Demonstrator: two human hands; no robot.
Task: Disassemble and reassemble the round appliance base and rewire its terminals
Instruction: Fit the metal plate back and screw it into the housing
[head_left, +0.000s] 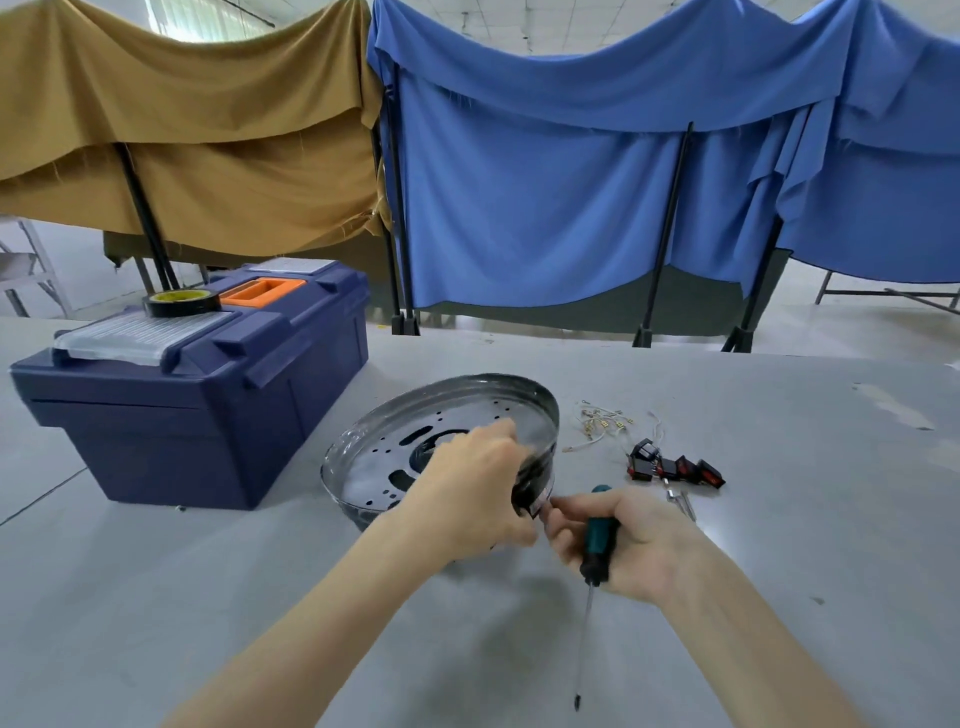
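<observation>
The round appliance base (395, 441), a shiny metal dish with several holes and a black rim, is tilted up on the grey table. My left hand (472, 488) grips its near right rim, fingers curled over the edge. My right hand (623, 540) holds a screwdriver (597, 540) with a teal and black handle, its shaft pointing down toward me. The fingertips of that hand touch a small part at the base's rim; what they pinch is hidden. Several black and red rocker switches (675, 467) and loose white wires with terminals (602, 423) lie to the right of the base.
A dark blue toolbox (208, 395) with an orange handle stands at the left, a roll of black tape (182, 301) on its lid. Small metal parts (680, 501) lie near the switches. Brown and blue cloths hang on black stands behind the table.
</observation>
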